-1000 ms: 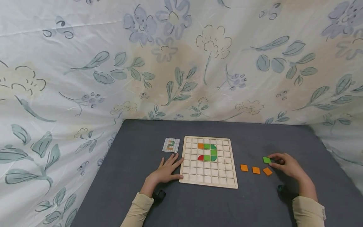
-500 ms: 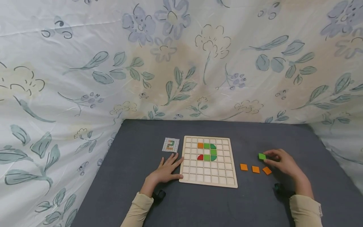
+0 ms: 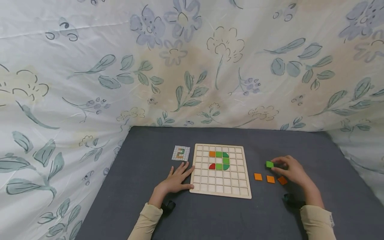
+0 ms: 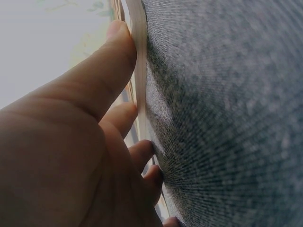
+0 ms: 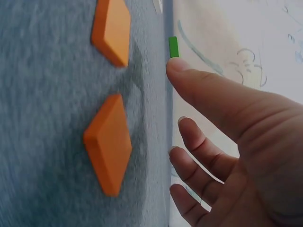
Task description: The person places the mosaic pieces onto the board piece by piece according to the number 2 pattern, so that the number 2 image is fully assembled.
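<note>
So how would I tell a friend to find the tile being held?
On the dark table, look right of the wooden board to the right hand. It pinches a small green tile between thumb and finger. Unlike the three orange tiles lying nearby, this one is green and held.

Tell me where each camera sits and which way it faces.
Head: worn on the head, facing forward and down at the board and table; shows left hand, right hand, both sleeves.
Left wrist: worn there, facing the board's edge; left thumb and fingers show.
Right wrist: worn there, facing two orange tiles; right thumb and fingers show.
Head and right wrist both show the green tile.
</note>
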`<state>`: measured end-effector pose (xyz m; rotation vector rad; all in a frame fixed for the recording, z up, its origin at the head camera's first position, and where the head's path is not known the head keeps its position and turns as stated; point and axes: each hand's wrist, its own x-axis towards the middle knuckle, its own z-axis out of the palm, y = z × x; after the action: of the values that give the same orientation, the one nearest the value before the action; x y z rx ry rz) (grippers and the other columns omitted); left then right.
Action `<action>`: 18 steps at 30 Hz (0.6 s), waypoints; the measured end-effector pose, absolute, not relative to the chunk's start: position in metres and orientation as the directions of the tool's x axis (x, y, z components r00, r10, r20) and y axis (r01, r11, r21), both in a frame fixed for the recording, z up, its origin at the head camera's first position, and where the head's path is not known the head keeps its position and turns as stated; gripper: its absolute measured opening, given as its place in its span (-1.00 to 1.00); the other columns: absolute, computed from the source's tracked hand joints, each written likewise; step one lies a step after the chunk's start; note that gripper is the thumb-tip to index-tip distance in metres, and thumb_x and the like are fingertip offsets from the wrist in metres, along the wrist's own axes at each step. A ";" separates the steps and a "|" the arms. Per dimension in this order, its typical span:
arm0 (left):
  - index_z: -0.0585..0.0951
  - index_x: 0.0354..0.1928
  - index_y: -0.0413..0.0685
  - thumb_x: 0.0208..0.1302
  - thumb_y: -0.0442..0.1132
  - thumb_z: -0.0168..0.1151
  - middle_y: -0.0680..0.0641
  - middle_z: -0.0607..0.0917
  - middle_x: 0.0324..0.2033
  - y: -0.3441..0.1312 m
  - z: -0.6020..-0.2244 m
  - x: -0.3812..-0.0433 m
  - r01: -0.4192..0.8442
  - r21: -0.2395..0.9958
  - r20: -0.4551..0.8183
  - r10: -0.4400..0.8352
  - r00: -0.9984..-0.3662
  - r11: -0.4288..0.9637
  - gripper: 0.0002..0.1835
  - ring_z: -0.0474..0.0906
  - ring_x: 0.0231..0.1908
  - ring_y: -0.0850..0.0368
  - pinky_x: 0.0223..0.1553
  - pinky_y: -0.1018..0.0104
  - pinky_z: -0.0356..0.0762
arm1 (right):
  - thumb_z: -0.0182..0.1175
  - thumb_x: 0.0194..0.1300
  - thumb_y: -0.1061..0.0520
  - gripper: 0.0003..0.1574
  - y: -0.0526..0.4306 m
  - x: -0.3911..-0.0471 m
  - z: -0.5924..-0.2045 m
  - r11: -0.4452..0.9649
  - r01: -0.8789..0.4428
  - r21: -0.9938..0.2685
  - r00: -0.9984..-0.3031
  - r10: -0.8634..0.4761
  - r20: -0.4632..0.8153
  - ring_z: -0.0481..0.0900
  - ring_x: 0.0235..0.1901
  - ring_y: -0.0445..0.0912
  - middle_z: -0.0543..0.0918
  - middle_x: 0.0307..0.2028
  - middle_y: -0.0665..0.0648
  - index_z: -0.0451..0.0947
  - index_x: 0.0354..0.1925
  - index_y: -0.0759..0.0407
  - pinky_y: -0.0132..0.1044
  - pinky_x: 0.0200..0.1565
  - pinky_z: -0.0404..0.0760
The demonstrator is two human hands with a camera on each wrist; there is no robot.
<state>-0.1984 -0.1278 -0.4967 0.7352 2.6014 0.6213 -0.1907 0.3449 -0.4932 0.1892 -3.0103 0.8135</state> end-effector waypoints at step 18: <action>0.04 0.45 0.13 0.22 0.19 0.11 -0.13 -0.06 0.44 -0.130 -0.501 -0.199 0.414 0.501 -0.210 0.571 -0.794 0.760 -0.17 -0.27 0.43 -0.12 0.30 -0.30 -0.39 | 0.30 0.14 -0.06 -0.54 0.313 -0.194 -0.490 0.861 -0.158 -0.484 -0.987 -0.137 0.079 0.40 -0.24 0.11 0.45 -0.18 0.24 0.57 -0.05 0.16 0.05 -0.27 0.33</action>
<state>-0.1992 -0.1297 -0.5006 0.7568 2.6059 0.6234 -0.1942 0.3128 -0.4905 0.2366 -2.9899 0.7832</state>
